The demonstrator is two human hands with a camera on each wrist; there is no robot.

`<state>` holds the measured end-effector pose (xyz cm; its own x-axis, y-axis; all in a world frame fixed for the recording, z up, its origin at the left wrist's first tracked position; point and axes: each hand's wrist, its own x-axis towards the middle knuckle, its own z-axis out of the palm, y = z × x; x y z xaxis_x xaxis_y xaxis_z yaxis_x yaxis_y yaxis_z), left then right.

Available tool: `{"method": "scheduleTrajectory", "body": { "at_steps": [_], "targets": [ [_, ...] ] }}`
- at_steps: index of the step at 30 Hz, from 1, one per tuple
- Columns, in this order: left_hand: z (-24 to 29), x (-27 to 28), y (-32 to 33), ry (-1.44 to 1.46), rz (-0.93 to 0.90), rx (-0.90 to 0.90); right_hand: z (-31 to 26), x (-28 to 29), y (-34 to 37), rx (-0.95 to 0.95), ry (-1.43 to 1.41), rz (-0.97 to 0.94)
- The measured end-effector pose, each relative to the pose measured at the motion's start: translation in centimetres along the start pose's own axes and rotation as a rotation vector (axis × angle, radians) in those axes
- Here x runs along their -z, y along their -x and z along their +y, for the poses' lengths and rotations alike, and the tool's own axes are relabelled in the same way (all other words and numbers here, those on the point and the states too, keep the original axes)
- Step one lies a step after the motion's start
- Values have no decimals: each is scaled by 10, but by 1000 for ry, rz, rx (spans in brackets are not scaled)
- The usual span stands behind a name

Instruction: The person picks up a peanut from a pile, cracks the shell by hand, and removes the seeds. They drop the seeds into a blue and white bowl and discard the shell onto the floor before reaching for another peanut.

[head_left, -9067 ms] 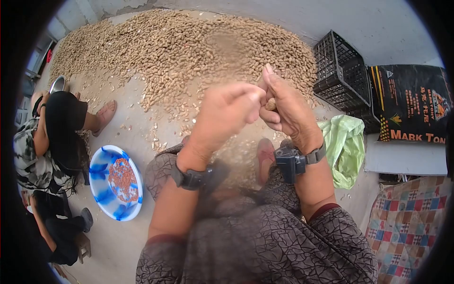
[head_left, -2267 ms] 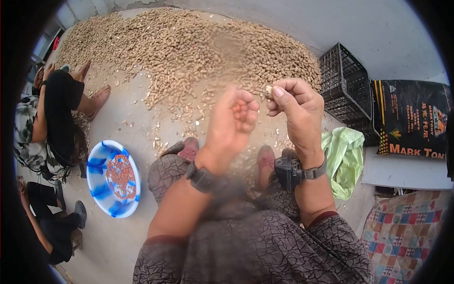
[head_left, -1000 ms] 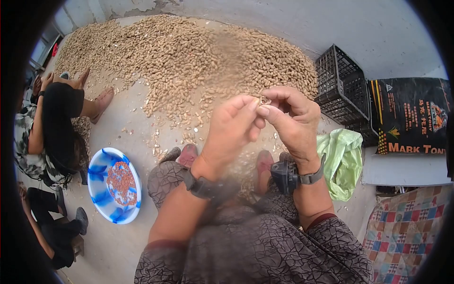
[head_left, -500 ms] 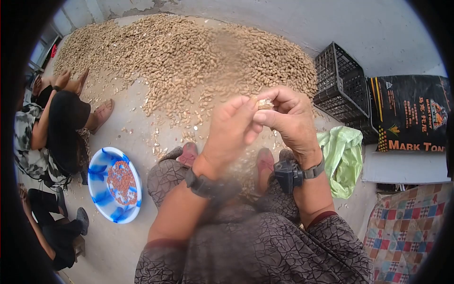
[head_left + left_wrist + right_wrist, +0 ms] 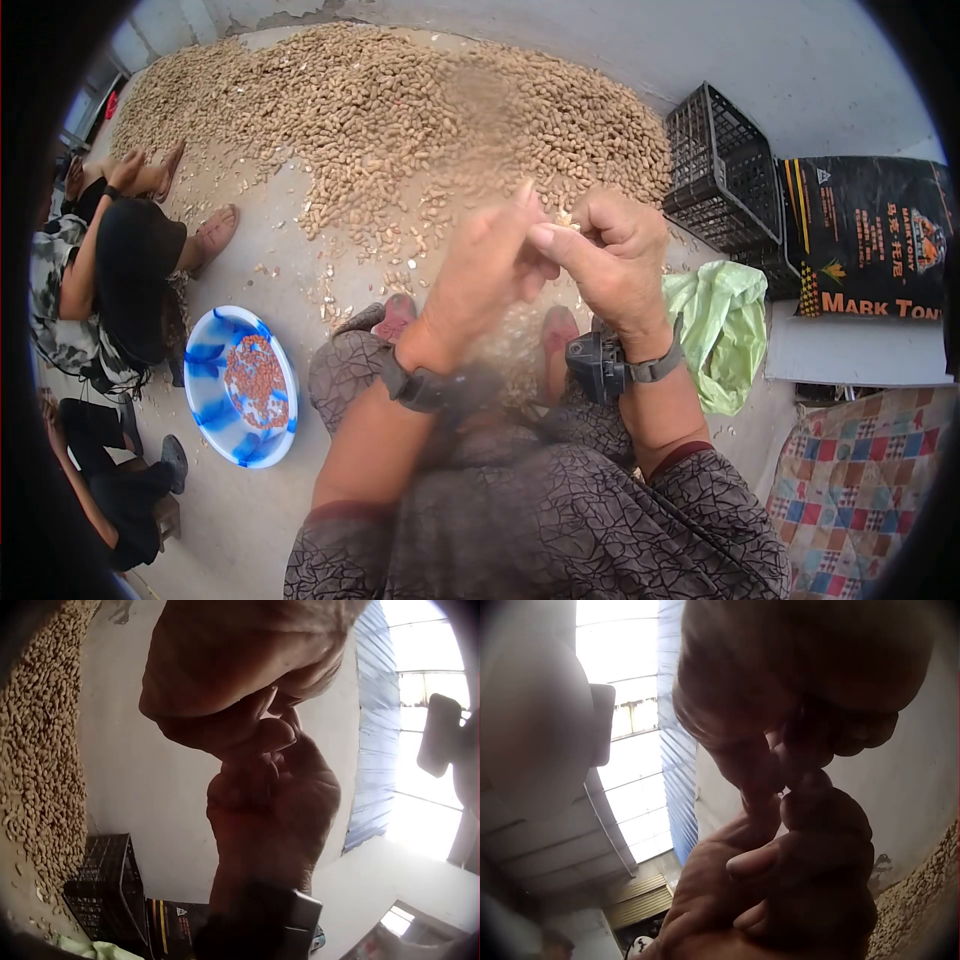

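In the head view my two hands meet over the floor in front of my knees. My right hand [image 5: 615,262] pinches a pale, broken peanut [image 5: 566,218] between thumb and curled forefinger. Blurred by motion, my left hand [image 5: 478,275] lies against the right fingertips, its thumb upward and its fingers curled over a palm whose contents are hidden. Both wrist views show the fingertips meeting: the left hand [image 5: 232,682] overlaps the right hand [image 5: 274,802] in the left wrist view. A blue-and-white basin [image 5: 200,400] holding reddish shelled kernels [image 5: 257,382] stands on the floor to my left.
A wide heap of unshelled peanuts [image 5: 400,110] lies along the wall. Right of it are a black plastic crate [image 5: 725,170], a green bag [image 5: 715,335], a black printed sack [image 5: 870,240] and a patchwork cloth [image 5: 860,480]. Other people [image 5: 130,270] sit at the left.
At 2.3 s ago my left palm was turned up with reddish kernels in it, apart from the right hand. Both hands then met at the peanut; the left has since turned thumb upward.
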<state>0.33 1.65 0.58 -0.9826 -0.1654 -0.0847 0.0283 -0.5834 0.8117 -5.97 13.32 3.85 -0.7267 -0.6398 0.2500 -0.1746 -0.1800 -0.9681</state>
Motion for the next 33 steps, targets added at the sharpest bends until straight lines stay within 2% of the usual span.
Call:
{"method": "scheduleTrajectory", "body": {
  "at_steps": [2,3,5,7,8,10,16,19,24,28,33],
  "targets": [
    [1,2,-1,-53,38,-6,2,-3,1,58,276,58],
    [0,6,-3,-164,44,-17,7,-3,1,56,275,59],
    [-1,6,-4,-275,48,-27,20,-2,-2,262,639,132],
    [-1,3,-5,-534,119,-172,29,1,-2,238,678,126],
    [1,5,-5,-535,121,-172,30,1,-2,215,716,119],
    [5,12,-5,-462,126,-41,31,2,-2,196,651,76],
    [17,14,-1,-527,95,41,14,7,-1,67,548,-32],
    [16,16,1,-407,16,52,6,12,-1,75,530,-68],
    [7,13,3,-343,26,54,3,13,-1,93,471,-79],
    [7,10,5,-272,42,69,4,14,-2,37,442,-83],
    [15,10,4,-480,37,71,20,15,-1,24,507,-90]
  ]
}}
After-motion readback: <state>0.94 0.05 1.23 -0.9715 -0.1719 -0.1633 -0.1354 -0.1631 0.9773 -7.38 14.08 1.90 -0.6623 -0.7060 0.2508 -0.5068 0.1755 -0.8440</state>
